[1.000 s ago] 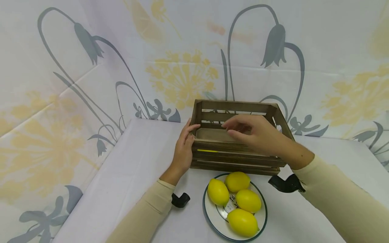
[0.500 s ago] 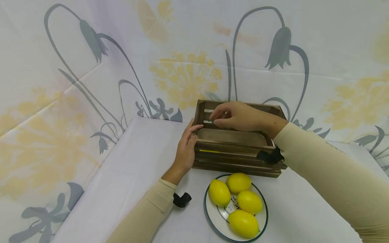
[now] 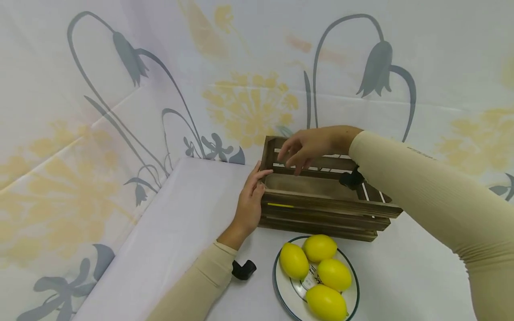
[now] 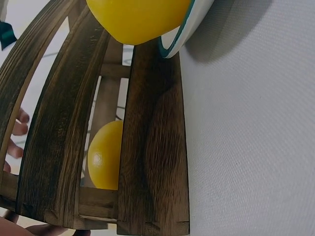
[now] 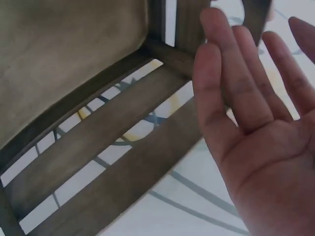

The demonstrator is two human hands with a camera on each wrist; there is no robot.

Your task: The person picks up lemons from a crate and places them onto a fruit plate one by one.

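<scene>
A brown slatted wooden crate (image 3: 321,209) stands on the table against the patterned cloth. My left hand (image 3: 249,205) holds its left end, one finger hooked over the rim. Over the crate's opening hovers my right hand (image 3: 307,147), fingers loosely bent and nothing in them; its palm shows in the right wrist view. Through the slats in the left wrist view, a lemon (image 4: 106,155) lies inside the crate, mostly hidden from the head view except for a yellow strip. In front sits a white plate (image 3: 284,292) with a dark rim, bearing several lemons (image 3: 334,275).
White cloth covers the table (image 3: 176,232), and a flower-printed cloth (image 3: 160,67) hangs behind and at the left. The plate is close to the crate's front side. Black wrist mounts (image 3: 243,270) stick out from both sleeves.
My right hand has moved left and farther back over the crate, its forearm swinging across the right end. The left hand keeps its place on the crate. The head view has shifted slightly.
</scene>
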